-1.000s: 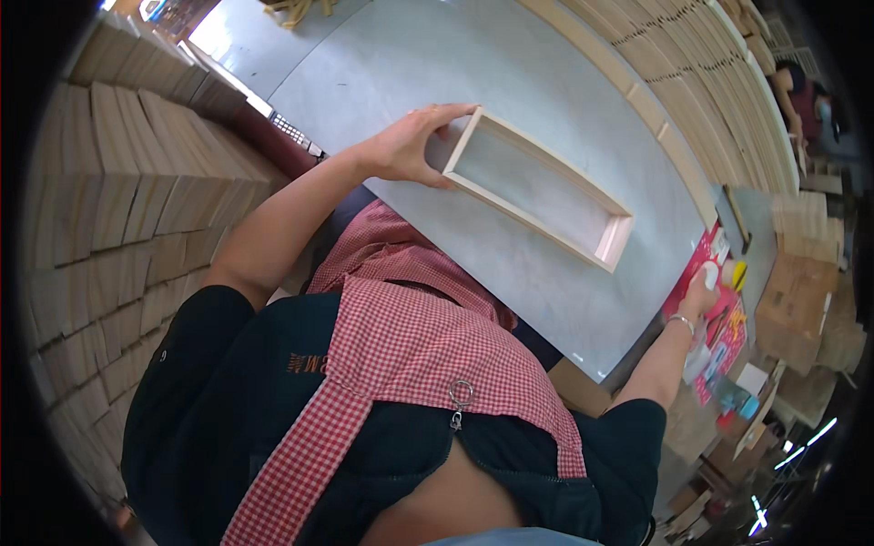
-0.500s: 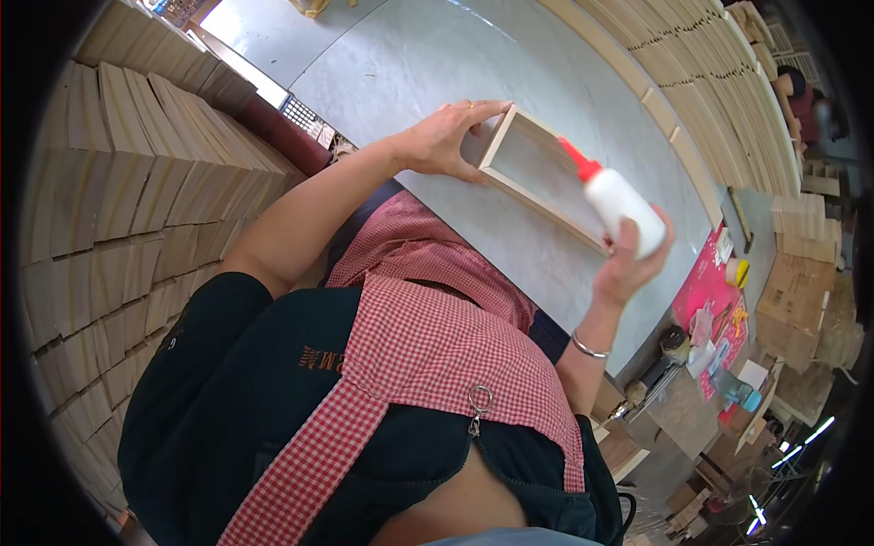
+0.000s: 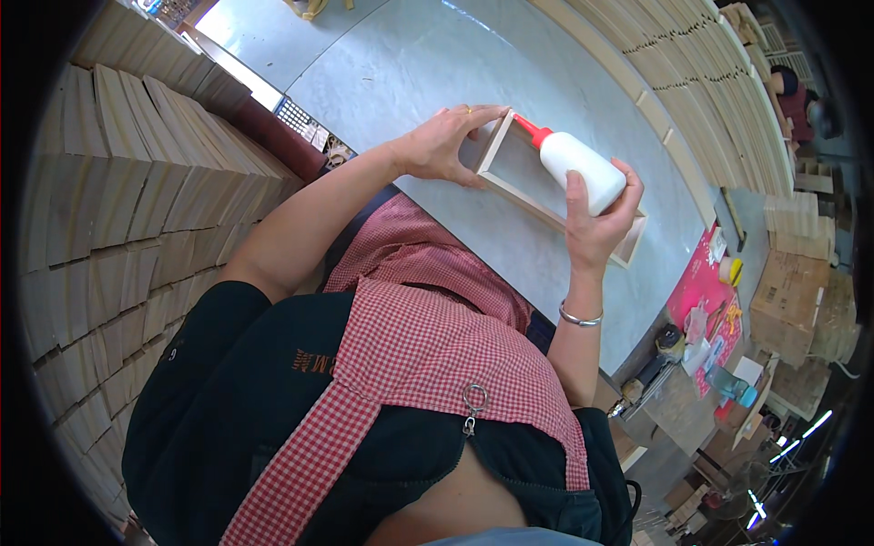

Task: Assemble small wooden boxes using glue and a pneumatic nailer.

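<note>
A rectangular wooden frame (image 3: 525, 196) rests on the grey-white tabletop (image 3: 401, 82). My left hand (image 3: 446, 146) grips its left end, thumb at the near corner and fingers at the far corner. In my right hand (image 3: 603, 217) is a white squeeze bottle (image 3: 579, 171) with a red pointed nozzle, tilted over the frame. The nozzle's tip is at the far left corner of the frame, close to my left fingertips; whether it touches the wood I cannot tell. My right hand and the bottle hide part of the frame's right half.
Tall stacks of wooden boards (image 3: 118, 182) stand close on my left. More stacked wooden strips (image 3: 719, 118) line the table's far right side. To the right are a pink sheet (image 3: 692, 278), a yellow tape roll (image 3: 730, 270), a clear bottle (image 3: 731, 387) and a cardboard box (image 3: 790, 305).
My right hand has moved left with the squeeze bottle, bringing the nozzle from above the frame's middle to its far left corner. My left hand keeps its grip on the frame.
</note>
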`<state>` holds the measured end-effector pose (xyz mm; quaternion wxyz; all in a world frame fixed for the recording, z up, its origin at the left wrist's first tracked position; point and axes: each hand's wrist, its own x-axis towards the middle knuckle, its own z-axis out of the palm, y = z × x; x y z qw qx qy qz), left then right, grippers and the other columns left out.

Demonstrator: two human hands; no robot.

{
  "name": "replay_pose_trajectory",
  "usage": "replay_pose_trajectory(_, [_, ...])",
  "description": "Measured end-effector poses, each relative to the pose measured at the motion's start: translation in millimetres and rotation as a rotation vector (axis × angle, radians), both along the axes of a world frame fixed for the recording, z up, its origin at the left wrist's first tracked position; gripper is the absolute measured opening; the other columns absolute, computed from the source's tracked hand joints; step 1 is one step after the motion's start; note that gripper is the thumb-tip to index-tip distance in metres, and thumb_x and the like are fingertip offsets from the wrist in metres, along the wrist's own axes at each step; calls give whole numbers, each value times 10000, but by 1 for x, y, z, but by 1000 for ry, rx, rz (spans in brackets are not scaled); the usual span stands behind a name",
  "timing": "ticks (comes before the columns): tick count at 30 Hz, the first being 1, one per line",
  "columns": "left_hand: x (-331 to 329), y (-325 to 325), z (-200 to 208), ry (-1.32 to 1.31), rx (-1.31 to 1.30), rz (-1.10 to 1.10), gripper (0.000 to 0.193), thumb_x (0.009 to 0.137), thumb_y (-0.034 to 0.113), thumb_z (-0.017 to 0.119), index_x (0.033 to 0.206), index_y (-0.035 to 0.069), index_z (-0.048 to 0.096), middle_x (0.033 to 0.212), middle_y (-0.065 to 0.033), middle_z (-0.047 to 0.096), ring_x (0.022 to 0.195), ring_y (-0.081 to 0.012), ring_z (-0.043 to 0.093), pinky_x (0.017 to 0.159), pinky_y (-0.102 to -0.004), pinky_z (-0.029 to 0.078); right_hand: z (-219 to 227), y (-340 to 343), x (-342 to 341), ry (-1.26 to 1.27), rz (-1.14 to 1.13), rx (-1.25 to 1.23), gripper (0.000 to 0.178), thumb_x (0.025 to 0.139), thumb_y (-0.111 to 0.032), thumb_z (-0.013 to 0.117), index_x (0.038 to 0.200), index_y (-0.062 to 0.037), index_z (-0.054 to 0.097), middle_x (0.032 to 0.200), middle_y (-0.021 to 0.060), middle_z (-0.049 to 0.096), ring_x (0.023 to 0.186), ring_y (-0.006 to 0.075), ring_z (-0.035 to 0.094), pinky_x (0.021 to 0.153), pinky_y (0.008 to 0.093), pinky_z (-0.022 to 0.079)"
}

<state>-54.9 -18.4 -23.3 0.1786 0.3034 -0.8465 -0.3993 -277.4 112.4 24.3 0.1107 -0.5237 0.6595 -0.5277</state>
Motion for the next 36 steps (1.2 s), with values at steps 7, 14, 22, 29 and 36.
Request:
replay_pose_trajectory(7, [-1, 0, -3, -1, -41, 5, 1113, 601, 192, 926, 1561, 144, 365, 1381, -132, 550, 1067, -271, 570, 1069, -402, 435, 11, 8, -8, 107, -45, -1, 557, 845, -242, 802, 1268, -43, 500, 1150, 143, 588, 969, 266, 615, 817, 356, 531])
replay_pose_trajectory(14, [0, -2, -7, 11, 5, -1, 1100, 615, 192, 920, 1565, 146, 365, 1289, -118, 583, 1030, -259, 556, 1034, -392, 439, 17, 35, -31, 166, -156, 22, 509, 870, -234, 789, 1266, -61, 521, 1182, 134, 597, 1031, 272, 620, 854, 354, 537])
replay_pose_trajectory(22, [0, -3, -3, 41, 37, -16, 1072, 622, 183, 898, 1560, 143, 381, 1226, -101, 595, 996, -238, 545, 968, -376, 454, 19, 72, -64, 231, -302, 37, 497, 870, -220, 788, 1260, -55, 529, 1183, 139, 603, 1029, 269, 619, 871, 360, 532])
replay_pose_trajectory(29, [0, -4, 1, 16, 26, -22, 1073, 607, 183, 904, 1547, 119, 390, 1212, -118, 603, 985, -246, 554, 940, -371, 477, 18, 99, -91, 338, -406, 3, 505, 841, -214, 796, 1230, -33, 530, 1126, 149, 620, 945, 274, 618, 815, 371, 529])
replay_pose_trajectory(36, [1, -5, -3, 13, 33, -14, 1068, 612, 188, 902, 1550, 136, 395, 1151, -113, 609, 967, -245, 547, 927, -365, 472, 19, 119, -107, 327, -472, 31, 468, 871, -218, 784, 1234, -47, 544, 1184, 147, 612, 1029, 287, 610, 908, 387, 513])
